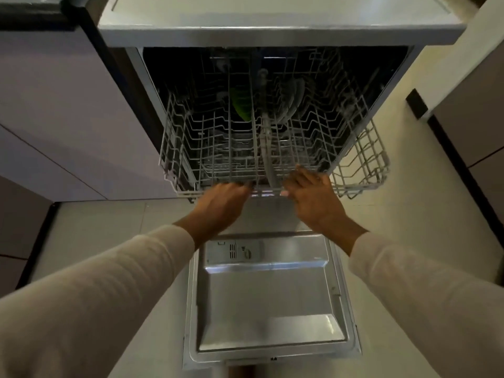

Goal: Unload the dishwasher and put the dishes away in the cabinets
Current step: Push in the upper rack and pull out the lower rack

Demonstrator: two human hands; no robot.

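Dishwasher door (pixel 270 301) over pale floor tiles (pixel 95 227)

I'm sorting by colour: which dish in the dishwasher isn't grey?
The green dish, left of the centre; the plates to its right all look grey.

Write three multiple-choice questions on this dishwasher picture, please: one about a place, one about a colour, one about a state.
1. Where are the left hand and the right hand?
A. at the front rail of the wire rack
B. on a tap
C. on a cupboard handle

2. Which colour has the bright item deep behind that rail?
A. red
B. green
C. blue

3. How is the dishwasher door?
A. shut
B. half raised
C. folded fully down

Key: 1 A, both meet that rail; 2 B, it shows green among the wires; 3 C, its inner face lies flat, facing up.
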